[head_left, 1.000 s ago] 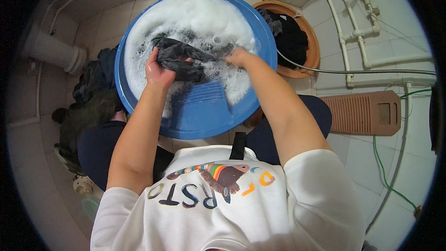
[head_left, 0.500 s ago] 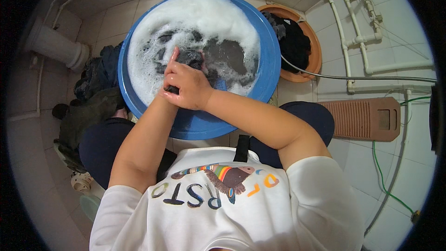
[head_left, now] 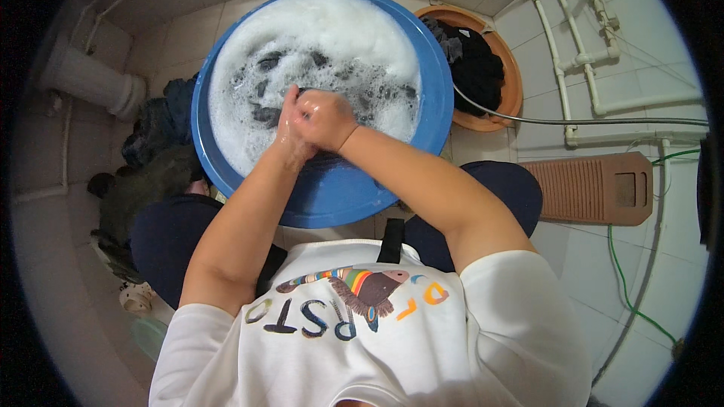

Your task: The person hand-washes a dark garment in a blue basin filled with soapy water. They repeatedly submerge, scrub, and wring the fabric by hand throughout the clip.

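Observation:
A large blue basin [head_left: 332, 207] of sudsy water stands between my knees, with dark wet clothes [head_left: 265, 115] partly sunk under white foam [head_left: 324, 19]. Over the near half of the basin, my left hand [head_left: 290, 126] and my right hand [head_left: 329, 119] press together, both closed. A sliver of dark wet cloth [head_left: 305, 90] shows at the far side of them; most of it is hidden by my fingers. My right fist covers part of the left hand's fingers.
An orange-brown tub [head_left: 513, 79] with black clothes [head_left: 479, 68] stands at the far right. A brown washboard [head_left: 588, 188] lies right of my knee. Dark clothes [head_left: 147, 188] are heaped at left. A thin grey hose [head_left: 588, 120] and white pipes [head_left: 558, 68] run along the right.
My hands have drawn tighter together and shifted slightly right. The dark cloth bunched beyond them is now mostly out of sight, and foam has spread over the open water at right.

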Available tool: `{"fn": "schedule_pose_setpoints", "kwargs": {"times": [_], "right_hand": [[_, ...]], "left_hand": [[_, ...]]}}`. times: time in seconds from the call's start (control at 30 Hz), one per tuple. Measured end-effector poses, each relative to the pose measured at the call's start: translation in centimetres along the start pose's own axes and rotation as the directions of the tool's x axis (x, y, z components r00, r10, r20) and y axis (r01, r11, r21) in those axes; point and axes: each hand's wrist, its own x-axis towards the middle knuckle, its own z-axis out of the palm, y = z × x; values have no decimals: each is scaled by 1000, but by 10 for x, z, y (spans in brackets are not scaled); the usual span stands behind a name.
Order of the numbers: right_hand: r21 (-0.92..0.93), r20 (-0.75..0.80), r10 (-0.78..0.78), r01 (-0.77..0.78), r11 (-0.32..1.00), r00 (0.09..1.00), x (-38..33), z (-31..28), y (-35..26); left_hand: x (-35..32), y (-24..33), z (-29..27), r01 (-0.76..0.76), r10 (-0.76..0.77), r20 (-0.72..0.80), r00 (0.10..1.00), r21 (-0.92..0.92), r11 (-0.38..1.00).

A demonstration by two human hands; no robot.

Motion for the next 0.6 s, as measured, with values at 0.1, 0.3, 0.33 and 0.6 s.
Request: {"fn": "schedule_pose_setpoints", "kwargs": {"times": [0.1,0.3,0.33,0.6], "right_hand": [[-197,-91,252,-265,944,964,7,-14,45],[-499,204,550,-398,770,810,-2,-48,108],[-540,353,526,-291,790,774,-2,-51,113],[-206,113,715,-688,696,690,15,-45,84]], "left_hand": [[-3,-10,93,-122,153,-535,831,93,988],[1,9,74,-273,264,-483,835,54,961],[0,13,66,-308,292,-480,827,48,950],[5,6,59,-292,345,-465,815,185,938]]}}
